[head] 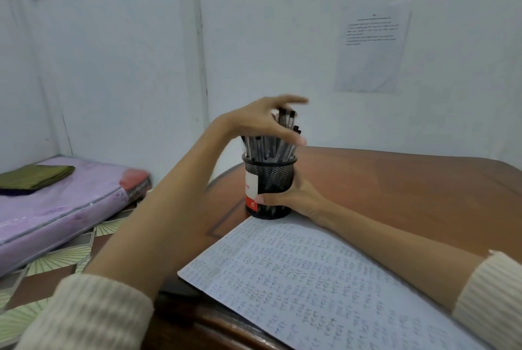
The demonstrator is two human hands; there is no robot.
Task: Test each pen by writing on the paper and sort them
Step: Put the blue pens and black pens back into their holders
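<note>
A: Pens: where, and looking how?

B: Bunched upright in a black mesh cup, at the far left corner of the paper, on the brown table. Dark caps, pale barrels, packed tight, leaning a little to the right. Too blurred to count.

A: And the hands?

B: Left hand over the pen tops, one finger stretched out above, another below, the bunch between them. Blurred, so cannot tell whether pinching one pen or only brushing the lot. Right hand wrapped round the cup low down, thumb across the near face beside the red and white label. Steadying it, by the look.

A: How far along?

B: Hard to judge. Paper thick with rows of handwriting, whether notes or test marks unclear. No sorted piles in view, no pen lying loose. Probably choosing a pen. Left to do: draw one out, scribble, set it aside as good or dead, repeat through the cup.

A: Around all that?

B: Off to the left, lower down, a pink mattress with a folded green cloth. On the far wall, right, a printed sheet.
</note>
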